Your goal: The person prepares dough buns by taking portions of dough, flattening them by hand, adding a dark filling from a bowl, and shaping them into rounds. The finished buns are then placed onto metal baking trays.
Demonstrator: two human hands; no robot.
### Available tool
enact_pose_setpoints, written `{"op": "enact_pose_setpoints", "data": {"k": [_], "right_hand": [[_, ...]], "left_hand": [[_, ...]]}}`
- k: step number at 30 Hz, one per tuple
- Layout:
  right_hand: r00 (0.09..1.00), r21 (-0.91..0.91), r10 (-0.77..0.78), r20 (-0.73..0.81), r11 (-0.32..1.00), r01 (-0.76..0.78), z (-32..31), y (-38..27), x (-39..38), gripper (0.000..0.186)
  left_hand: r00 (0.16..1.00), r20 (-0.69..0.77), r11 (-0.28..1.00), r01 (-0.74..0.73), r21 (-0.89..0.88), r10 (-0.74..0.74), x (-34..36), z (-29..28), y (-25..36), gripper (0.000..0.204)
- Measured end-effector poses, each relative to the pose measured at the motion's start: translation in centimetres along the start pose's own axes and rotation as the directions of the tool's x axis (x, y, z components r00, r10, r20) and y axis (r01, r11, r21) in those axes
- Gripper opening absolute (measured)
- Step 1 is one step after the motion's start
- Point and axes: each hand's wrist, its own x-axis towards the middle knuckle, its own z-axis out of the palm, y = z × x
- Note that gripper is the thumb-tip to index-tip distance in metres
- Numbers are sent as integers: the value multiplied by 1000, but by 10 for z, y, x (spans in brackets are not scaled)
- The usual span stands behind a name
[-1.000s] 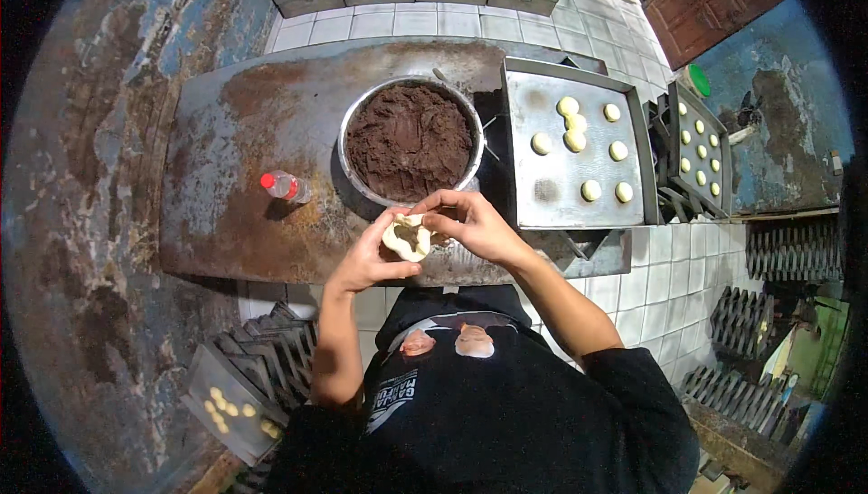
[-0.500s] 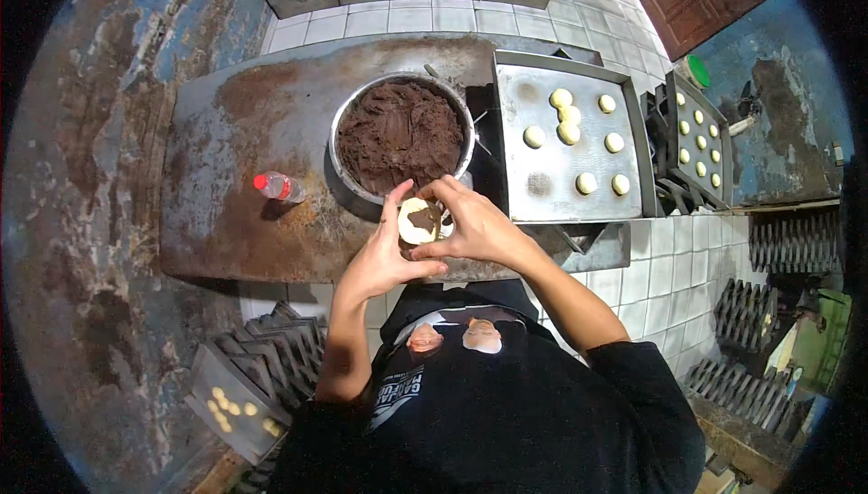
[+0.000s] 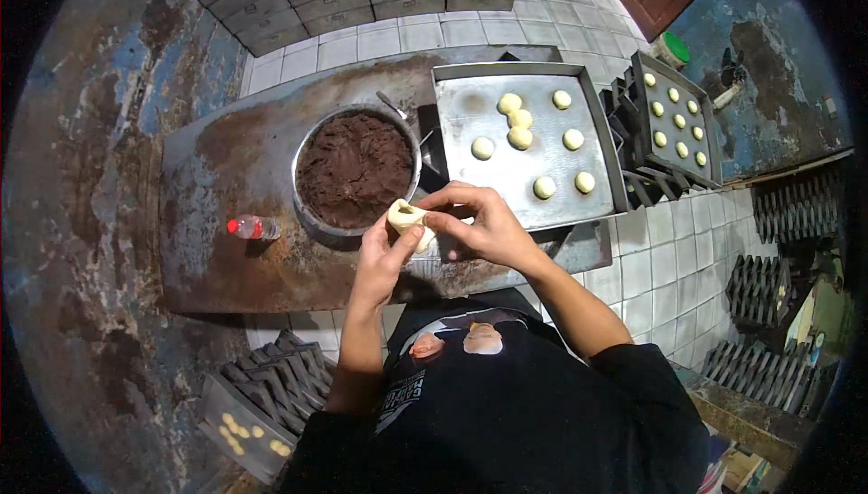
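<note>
Both of my hands hold a piece of pale yellow dough point(image 3: 414, 222) in front of me, over the near part of the table. Its edges are folded up, leaving a small opening at the top. My left hand point(image 3: 380, 263) cups it from the left and below, thumb against its front. From the right, my right hand point(image 3: 485, 230) presses the rim with thumb and fingers. Just beyond and to the left stands a round metal bowl point(image 3: 310, 216) filled with dark brown paste point(image 3: 355, 171). A metal utensil point(image 3: 391, 105) sticks out past the bowl's far rim.
Right of the bowl, a metal tray point(image 3: 493, 185) carries several dough balls point(image 3: 520, 138). Another tray of dough balls point(image 3: 681, 121) tops a stack farther right. A red-capped plastic bottle point(image 3: 255, 228) is at the left of the worn table point(image 3: 217, 164). More trays point(image 3: 262, 460) are low left.
The dough has gone from a spread round with dark filling showing to a folded-up shape that mostly hides it. My view has shifted, moving the bowl and trays leftward and down in the picture.
</note>
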Motion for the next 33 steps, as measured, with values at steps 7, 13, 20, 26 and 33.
{"op": "enact_pose_setpoints", "data": {"k": [7, 13, 20, 26, 33], "right_hand": [[844, -626, -501, 191, 600, 498, -49, -14, -23, 82], [863, -337, -475, 173, 795, 505, -112, 14, -22, 51], [888, -302, -449, 98, 837, 456, -135, 8, -45, 64], [913, -220, -403, 68, 886, 408, -165, 15, -45, 28], [892, -160, -452, 5, 880, 446, -174, 21, -58, 44]], "left_hand": [[998, -35, 976, -55, -209, 49, 27, 69, -12, 33], [1000, 24, 978, -6, -207, 11, 37, 93, -19, 34], [1000, 13, 962, -14, -271, 18, 42, 141, -30, 38], [991, 100, 890, 125, -439, -90, 47, 153, -27, 39], [997, -38, 984, -71, -162, 66, 50, 188, -27, 33]]}}
